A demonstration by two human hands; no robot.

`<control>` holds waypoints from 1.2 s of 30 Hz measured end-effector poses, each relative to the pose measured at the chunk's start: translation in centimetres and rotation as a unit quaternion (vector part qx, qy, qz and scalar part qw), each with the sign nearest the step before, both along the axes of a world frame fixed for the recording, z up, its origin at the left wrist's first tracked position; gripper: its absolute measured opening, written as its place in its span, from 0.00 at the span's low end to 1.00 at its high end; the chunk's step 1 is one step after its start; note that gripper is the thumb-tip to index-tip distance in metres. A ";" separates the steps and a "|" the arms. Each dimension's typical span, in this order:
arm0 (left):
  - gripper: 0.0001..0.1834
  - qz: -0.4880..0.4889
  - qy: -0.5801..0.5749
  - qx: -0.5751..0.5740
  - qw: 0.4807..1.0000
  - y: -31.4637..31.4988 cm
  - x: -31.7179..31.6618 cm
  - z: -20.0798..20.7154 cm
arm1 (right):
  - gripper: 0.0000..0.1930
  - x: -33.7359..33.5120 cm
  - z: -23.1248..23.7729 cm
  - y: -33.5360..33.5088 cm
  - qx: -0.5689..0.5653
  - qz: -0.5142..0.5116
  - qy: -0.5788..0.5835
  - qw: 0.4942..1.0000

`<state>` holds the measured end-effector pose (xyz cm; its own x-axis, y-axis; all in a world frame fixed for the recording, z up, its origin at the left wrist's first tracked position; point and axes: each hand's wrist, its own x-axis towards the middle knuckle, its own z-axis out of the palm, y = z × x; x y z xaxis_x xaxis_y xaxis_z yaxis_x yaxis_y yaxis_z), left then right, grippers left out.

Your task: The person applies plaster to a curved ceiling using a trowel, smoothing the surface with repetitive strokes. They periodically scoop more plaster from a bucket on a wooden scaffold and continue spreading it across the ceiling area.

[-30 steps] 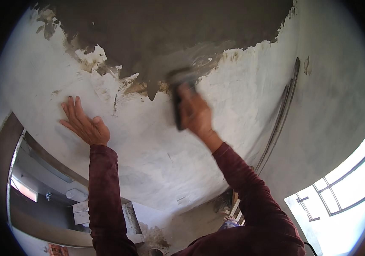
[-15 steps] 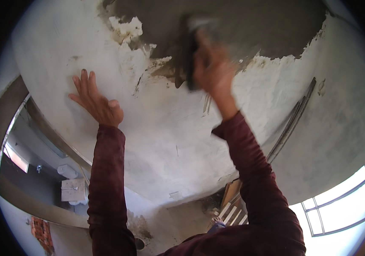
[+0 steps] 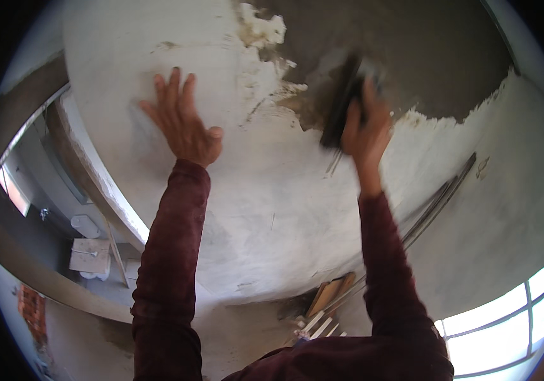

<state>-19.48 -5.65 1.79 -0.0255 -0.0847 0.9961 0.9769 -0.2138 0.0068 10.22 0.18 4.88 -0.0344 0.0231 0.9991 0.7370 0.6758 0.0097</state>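
Your right hand (image 3: pixel 368 130) is closed round the dark float (image 3: pixel 338 111), right of centre in the upper half of the frame, at the lower margin of the grey patch (image 3: pixel 437 57). Your left hand (image 3: pixel 186 127), upper left, holds nothing; its fingers are spread wide on the pale wall (image 3: pixel 253 203). To do this well, hold the float nearly flat, tip its leading edge up slightly, press evenly, and lighten off at the ragged white edge (image 3: pixel 264 28), where a dug-in corner could leave a ridge. Blur softens the float and your right fingers, and its working face is turned away, so you cannot judge its contact. The frame's top cuts off the patch, and your body hides part of the wooden board (image 3: pixel 329 295) at lower centre
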 end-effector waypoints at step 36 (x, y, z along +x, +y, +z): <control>0.47 0.022 0.019 -0.032 0.999 -0.2 0.1 0.3 | 0.27 -4.5 -5.5 -4.5 -0.061 0.060 -0.181 0.980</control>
<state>-19.39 -5.89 2.12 0.0148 -0.0219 0.9997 0.9850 -0.1714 -0.0183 5.73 -4.29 -0.60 -0.3966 0.1164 0.9106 0.6151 0.7701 0.1695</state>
